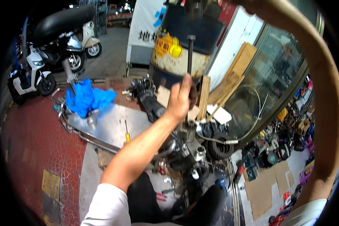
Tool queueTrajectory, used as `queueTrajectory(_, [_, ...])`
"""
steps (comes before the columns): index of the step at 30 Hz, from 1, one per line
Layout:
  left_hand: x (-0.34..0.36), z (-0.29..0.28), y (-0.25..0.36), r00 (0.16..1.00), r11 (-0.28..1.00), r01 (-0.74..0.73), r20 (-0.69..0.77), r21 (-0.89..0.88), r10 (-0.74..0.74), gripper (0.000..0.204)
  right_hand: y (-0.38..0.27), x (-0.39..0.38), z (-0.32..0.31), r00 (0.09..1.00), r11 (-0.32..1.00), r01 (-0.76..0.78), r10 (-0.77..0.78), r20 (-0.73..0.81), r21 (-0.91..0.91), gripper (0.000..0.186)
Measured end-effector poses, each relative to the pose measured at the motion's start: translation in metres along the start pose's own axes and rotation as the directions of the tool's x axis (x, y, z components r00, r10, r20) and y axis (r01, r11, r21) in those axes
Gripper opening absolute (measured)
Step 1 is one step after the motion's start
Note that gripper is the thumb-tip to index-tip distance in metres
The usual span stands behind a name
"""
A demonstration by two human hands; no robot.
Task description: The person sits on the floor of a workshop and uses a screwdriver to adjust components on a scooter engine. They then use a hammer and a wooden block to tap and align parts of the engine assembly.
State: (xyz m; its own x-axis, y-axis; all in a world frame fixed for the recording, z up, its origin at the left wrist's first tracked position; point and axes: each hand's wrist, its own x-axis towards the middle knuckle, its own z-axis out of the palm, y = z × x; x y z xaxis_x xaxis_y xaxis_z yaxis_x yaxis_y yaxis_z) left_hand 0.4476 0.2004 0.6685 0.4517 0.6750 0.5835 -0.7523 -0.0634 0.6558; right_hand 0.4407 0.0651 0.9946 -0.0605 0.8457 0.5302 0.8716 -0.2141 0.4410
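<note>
Fingers of the left hand (180, 98) wrap a dark upright metal rod (190, 56) standing over the engine assembly (180, 147). Right arm (324, 94) swings up high, its hand out of view, grip impossible to tell. Blue cloth (87, 98) lies on the metal sheet (113, 124).

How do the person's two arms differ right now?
The left hand grips an upright dark metal rod in front of the person; the right arm arches high overhead, its hand out of view. The left forearm runs straight, the right bends sharply. Both are bare below white short sleeves.
</note>
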Motion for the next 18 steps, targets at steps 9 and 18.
queueTrajectory(9, [0.002, -0.010, 0.002, 0.999, 0.998, 0.018, 0.032, -0.058, -0.016, 0.063, 0.030, 0.037, 0.009, 0.958, 0.954, 0.261, -0.236, -0.162, 0.148, 0.027])
queueTrajectory(18, [0.004, 0.014, -0.015, 0.996, 0.994, -0.094, 0.013, 0.051, 0.094, 0.062, -0.004, -0.047, 0.011, 0.927, 0.914, 0.371, -0.375, 0.007, -0.165, 0.026])
